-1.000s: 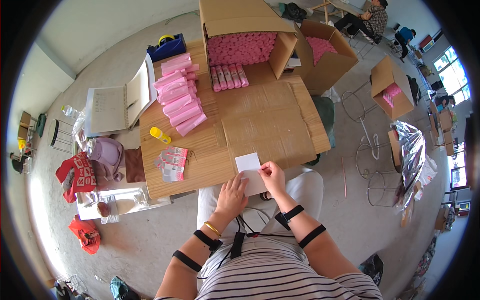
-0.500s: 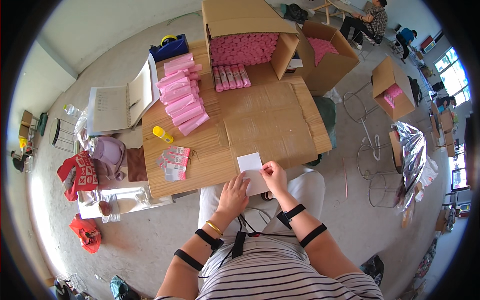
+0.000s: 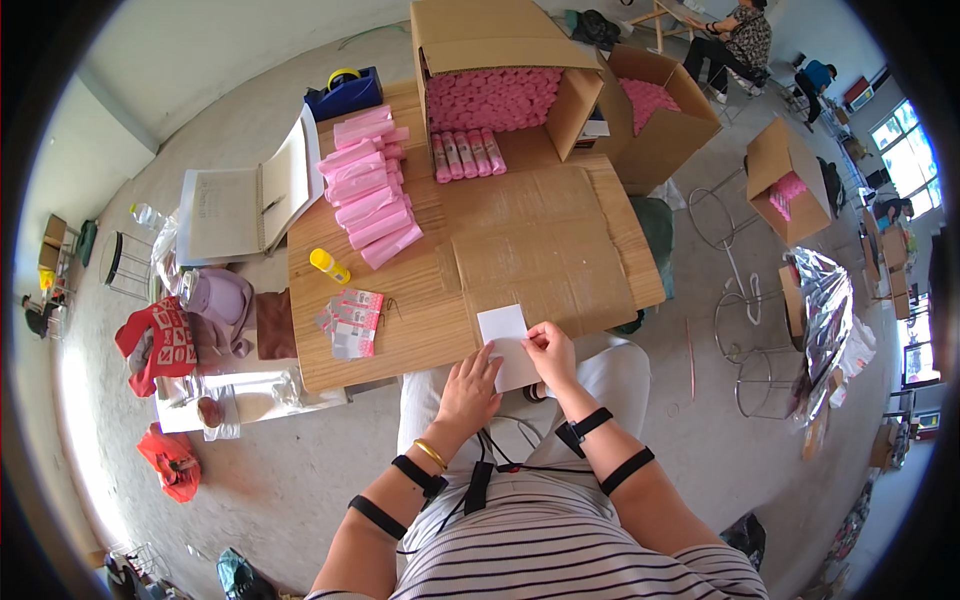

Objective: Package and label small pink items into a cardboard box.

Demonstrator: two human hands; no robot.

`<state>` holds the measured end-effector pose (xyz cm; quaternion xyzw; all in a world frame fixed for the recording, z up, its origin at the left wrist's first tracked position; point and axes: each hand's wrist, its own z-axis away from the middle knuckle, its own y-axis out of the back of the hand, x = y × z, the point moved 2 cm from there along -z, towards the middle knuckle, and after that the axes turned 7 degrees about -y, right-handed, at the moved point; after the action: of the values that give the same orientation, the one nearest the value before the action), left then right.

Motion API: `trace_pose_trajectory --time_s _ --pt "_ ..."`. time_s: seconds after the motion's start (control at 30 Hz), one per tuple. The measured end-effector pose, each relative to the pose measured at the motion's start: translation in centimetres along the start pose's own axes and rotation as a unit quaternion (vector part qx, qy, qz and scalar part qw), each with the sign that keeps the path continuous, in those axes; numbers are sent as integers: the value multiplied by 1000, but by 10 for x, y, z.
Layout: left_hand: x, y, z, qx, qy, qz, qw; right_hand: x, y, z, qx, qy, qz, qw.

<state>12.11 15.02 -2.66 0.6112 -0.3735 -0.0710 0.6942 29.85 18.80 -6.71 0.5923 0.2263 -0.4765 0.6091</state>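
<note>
A small white sheet of paper (image 3: 502, 323) lies over the near edge of the brown cardboard sheet (image 3: 545, 265), its lower part reaching past the table edge above my lap. Between my hands its shade changes along a line; whether that is a fold I cannot tell. My right hand (image 3: 552, 357) pinches the paper's right side between thumb and fingertips. On the left side, my left hand (image 3: 468, 392) grips the paper palm down, fingers bent over its edge; its thumb is mostly hidden. Printed pink-and-grey cards (image 3: 354, 325) and a yellow-capped glue stick (image 3: 330, 266) lie to the left.
Pink rolls (image 3: 368, 190) are heaped on the wooden table (image 3: 420, 330). Behind stand a carton (image 3: 500, 40) full of pink rolls and a blue tape dispenser (image 3: 345, 95). An open notebook (image 3: 225, 215) lies at left. Wire stools (image 3: 765, 375) stand right; other people sit farther off.
The view has shifted slightly, so the table's things appear a little farther right. Both hands and the paper keep nearly the same position and hold.
</note>
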Motion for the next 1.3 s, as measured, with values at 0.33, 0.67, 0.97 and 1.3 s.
trace_pose_trajectory --time_s 0.33,0.67,0.97,1.3 --pt "0 -1 -3 -37 19 -29 999 -1 0 -2 -2 5 10 1000" --pt "7 -21 -8 -31 12 -115 993 -74 8 -46 -35 151 121 981" --pt "7 -8 -7 -47 11 -118 992 -212 -157 -69 -242 231 11 942" --pt "-12 -106 -13 -14 -33 -172 985 -214 -266 -72 -328 156 -139 921"
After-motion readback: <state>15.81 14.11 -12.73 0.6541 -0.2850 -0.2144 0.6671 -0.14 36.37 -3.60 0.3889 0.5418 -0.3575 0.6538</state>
